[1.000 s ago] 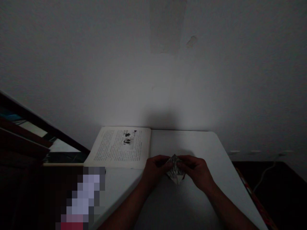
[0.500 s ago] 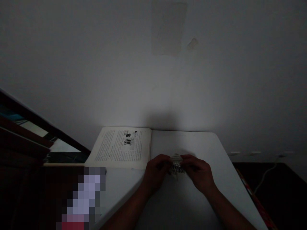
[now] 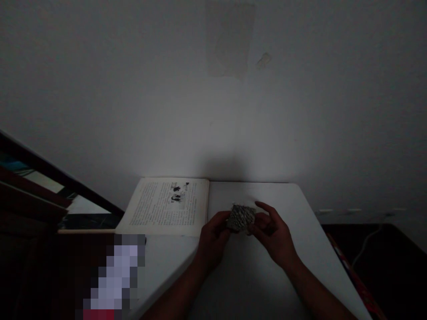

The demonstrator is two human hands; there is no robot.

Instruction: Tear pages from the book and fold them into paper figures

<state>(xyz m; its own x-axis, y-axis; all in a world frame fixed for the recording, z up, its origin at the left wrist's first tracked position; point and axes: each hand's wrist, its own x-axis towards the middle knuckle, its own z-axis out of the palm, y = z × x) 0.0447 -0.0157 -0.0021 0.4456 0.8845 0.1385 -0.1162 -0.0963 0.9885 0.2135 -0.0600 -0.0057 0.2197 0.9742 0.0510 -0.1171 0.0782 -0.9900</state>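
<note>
A small folded piece of printed paper (image 3: pixel 243 216), dark with dense print, is held between my two hands above the white table (image 3: pixel 267 275). My left hand (image 3: pixel 214 238) pinches its left side, fingers closed. At its right edge, the thumb and some fingers of my right hand (image 3: pixel 275 235) are closed on it, while the index finger is raised away from the paper. How the folds run underneath cannot be made out in the dim light.
A book with text and a small picture (image 3: pixel 167 206) lies at the table's back left. Behind stands a pale wall (image 3: pixel 167 111) with a patch on it. A pixelated area covers the lower left. At the right, a cable (image 3: pixel 367 244) hangs over a dark area.
The folded paper has turned and now shows a broader, densely printed face. My right index finger has lifted off it. My left hand still grips its left side.
</note>
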